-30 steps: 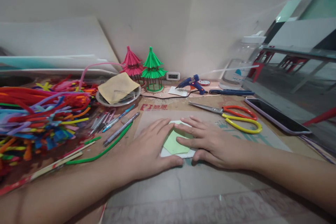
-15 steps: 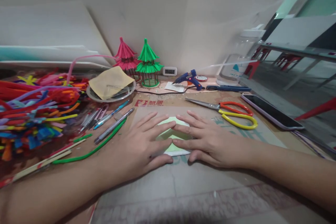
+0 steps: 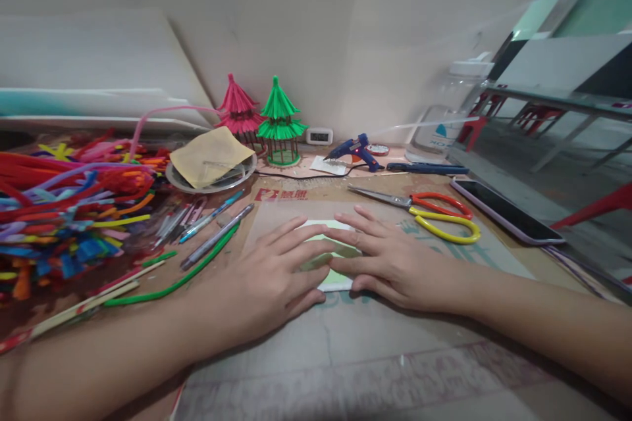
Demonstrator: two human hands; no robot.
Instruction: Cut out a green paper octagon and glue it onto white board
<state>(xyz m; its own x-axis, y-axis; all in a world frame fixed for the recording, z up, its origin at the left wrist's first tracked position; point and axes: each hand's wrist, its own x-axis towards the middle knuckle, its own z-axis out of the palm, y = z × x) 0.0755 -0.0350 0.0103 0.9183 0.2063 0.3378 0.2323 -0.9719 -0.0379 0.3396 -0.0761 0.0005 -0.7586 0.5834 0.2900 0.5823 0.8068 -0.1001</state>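
My left hand [image 3: 281,270] lies over a small sheet of light green paper [image 3: 340,279] with white edges, fingers stretched out and slightly apart. From the other side my right hand [image 3: 390,260] rests on the same sheet, its fingers also spread. The fingertips of both hands meet over its middle and hide much of it. Under the sheet is a translucent plastic layer [image 3: 345,355] on the cardboard. Beyond my right hand lie scissors [image 3: 419,207] with one orange and one yellow handle loop.
Bundles of coloured pipe cleaners [image 3: 74,210] fill the left side, near pens [image 3: 217,237] and a green pipe cleaner [image 3: 178,283]. Behind stand a pink pagoda [image 3: 239,108], a green pagoda [image 3: 281,118] and a blue glue gun [image 3: 355,150]. A phone [image 3: 503,210] and a bottle [image 3: 444,112] are right.
Both hands stay on the green paper; the left fingers have shifted slightly right and closer to the right ones. The whole view has moved a little.
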